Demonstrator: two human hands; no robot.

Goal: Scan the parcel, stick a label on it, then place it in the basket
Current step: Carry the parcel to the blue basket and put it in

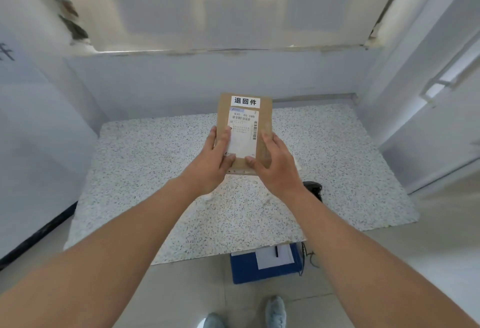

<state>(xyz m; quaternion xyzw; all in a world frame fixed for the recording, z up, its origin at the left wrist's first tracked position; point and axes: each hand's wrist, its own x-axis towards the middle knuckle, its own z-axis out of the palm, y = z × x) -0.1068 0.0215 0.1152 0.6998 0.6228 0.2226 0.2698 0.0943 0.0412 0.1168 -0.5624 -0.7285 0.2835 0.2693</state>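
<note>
A flat brown cardboard parcel (265,119) is held up above the speckled table (145,161), tilted toward me. A white shipping label (242,132) with barcodes covers its face, and a white sticker with black characters (245,101) sits along its top edge. My left hand (217,160) grips the parcel's lower left side, thumb on the shipping label. My right hand (275,165) holds the lower right corner. A black scanner (314,188) lies on the table just behind my right wrist, partly hidden.
White walls enclose the table on the left, back and right. Below the table's near edge, a blue bin (249,269) on the floor holds white paper and a pen. My shoes (276,312) show at the bottom.
</note>
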